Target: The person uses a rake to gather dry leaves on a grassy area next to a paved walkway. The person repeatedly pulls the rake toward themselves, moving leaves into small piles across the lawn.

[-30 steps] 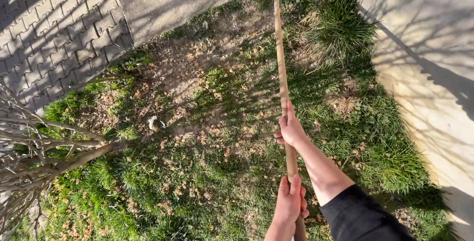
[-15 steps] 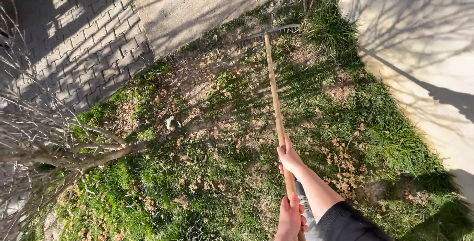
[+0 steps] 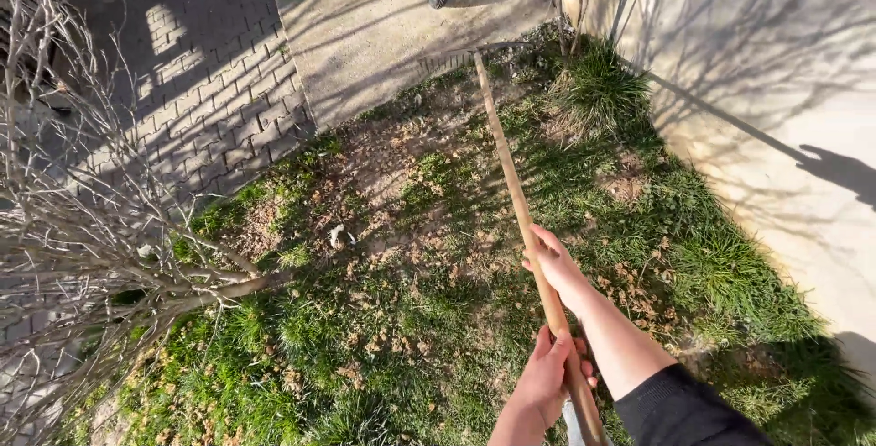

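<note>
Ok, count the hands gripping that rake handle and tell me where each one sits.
2. The right hand grips the wooden rake handle midway along it; the left hand grips it lower, near the end closest to the person. No other hands show.

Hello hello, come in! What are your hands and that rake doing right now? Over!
Both hands on the rake handle: right hand higher up, left hand near the end. Rake head at the grass edge by the concrete. Grass tuft beside it.

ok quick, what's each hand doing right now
Left hand: closed around the rake handle, near its end.
Right hand: closed on the same handle, farther along.
</note>
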